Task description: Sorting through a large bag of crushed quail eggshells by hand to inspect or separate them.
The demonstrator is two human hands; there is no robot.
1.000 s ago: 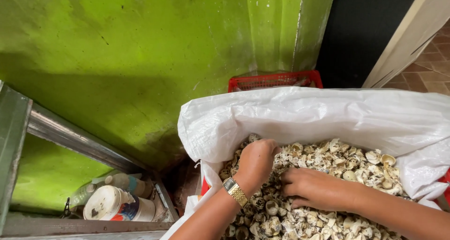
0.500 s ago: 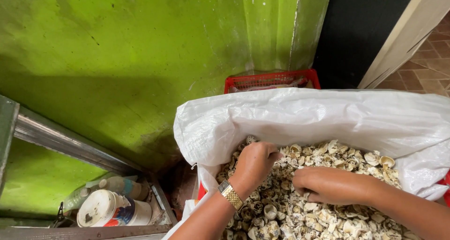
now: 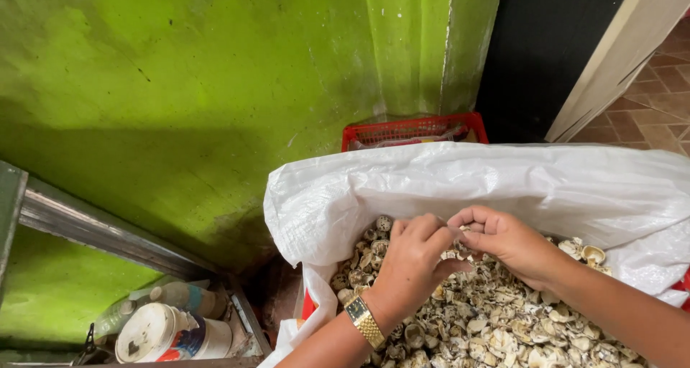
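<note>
Two bare hands are seen from above, pressed together over a large white woven sack point(image 3: 460, 188) heaped with small speckled shell pieces point(image 3: 503, 325). The left hand point(image 3: 413, 256), with a gold wristwatch point(image 3: 364, 320) on its wrist, is curled with its fingers closed on a few shell fragments near the sack's back rim. The right hand point(image 3: 503, 242) is met fingertip to fingertip with it, its fingers pinched together on a small piece between the two. The sack's mouth is rolled open. A red plastic crate point(image 3: 413, 129) is set behind the sack against a green wall point(image 3: 215, 88). A white tub point(image 3: 154, 332) and a plastic bottle point(image 3: 172, 296) are seen at the lower left, beside a metal rail point(image 3: 100, 231).
</note>
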